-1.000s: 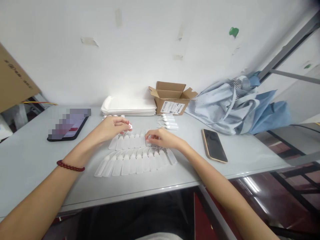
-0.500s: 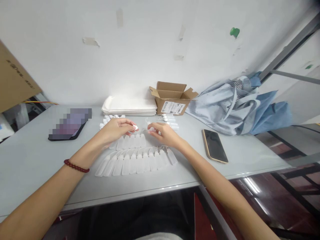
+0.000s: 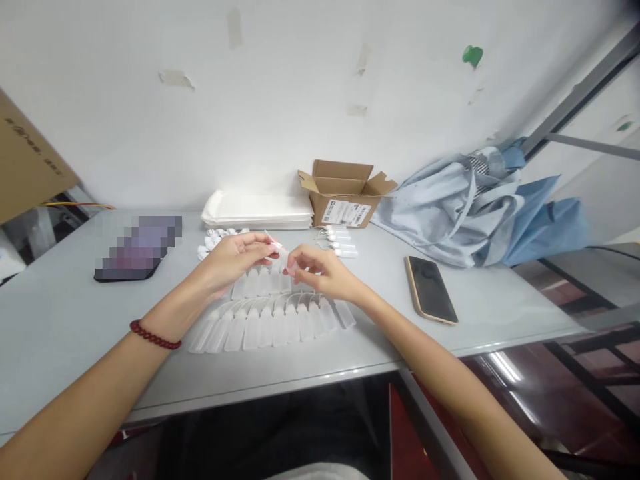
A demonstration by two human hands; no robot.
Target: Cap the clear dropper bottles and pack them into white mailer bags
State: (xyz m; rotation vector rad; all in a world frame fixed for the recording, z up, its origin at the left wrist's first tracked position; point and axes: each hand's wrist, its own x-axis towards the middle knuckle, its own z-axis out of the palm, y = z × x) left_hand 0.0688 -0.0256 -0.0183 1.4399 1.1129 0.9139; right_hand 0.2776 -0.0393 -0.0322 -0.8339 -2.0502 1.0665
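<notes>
My left hand (image 3: 235,259) and my right hand (image 3: 320,270) meet above the table, fingertips pinched together on one small clear plastic bottle (image 3: 283,256). Below them lie two rows of the same little clear bottles, a long front row (image 3: 270,327) and a shorter back row (image 3: 260,283), all flat on the grey table (image 3: 65,333). A red bead bracelet (image 3: 155,337) sits on my left wrist. A heap of small white caps (image 3: 213,239) lies just behind my left hand.
Against the wall stand a stack of white trays (image 3: 257,212) and an open cardboard box (image 3: 344,193). A few capped bottles (image 3: 337,241) lie before the box. A phone (image 3: 431,289) lies at right, a dark tablet (image 3: 137,250) at left, blue cloth (image 3: 475,203) behind.
My right hand left the back row and rose with a bottle. My left hand moved right to meet it, and both now pinch the same bottle in the air.
</notes>
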